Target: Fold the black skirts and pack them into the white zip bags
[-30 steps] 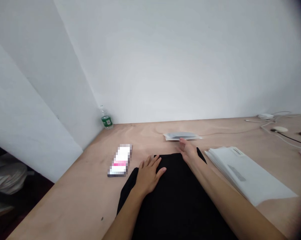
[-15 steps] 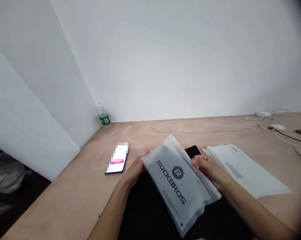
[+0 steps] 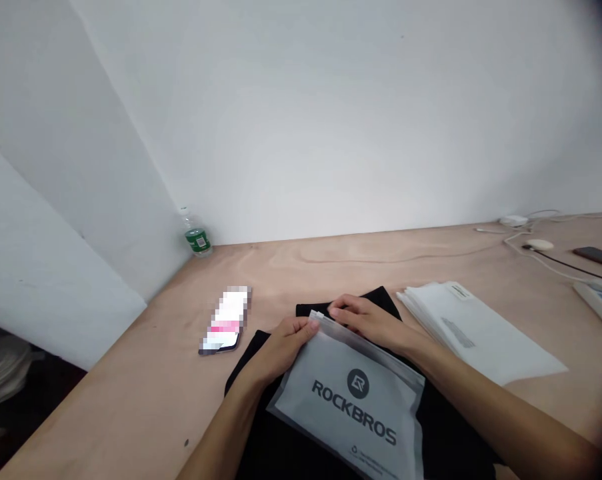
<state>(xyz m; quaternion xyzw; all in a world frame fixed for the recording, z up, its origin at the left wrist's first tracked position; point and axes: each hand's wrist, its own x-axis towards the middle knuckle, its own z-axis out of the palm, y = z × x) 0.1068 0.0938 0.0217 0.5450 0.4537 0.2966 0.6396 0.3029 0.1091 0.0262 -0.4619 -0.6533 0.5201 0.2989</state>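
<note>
On the plywood desk [image 3: 115, 400], ROCKBROS pouch [image 3: 351, 407] on black cloth [image 3: 261, 353], edge pinched by left hand [image 3: 285, 343] and right hand [image 3: 365, 323], seal unclear.

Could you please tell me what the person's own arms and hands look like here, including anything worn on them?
The left forearm and right forearm are bare, with no sleeve in view. The left hand and right hand wear no gloves, and no watch, bracelet or ring shows.
</note>
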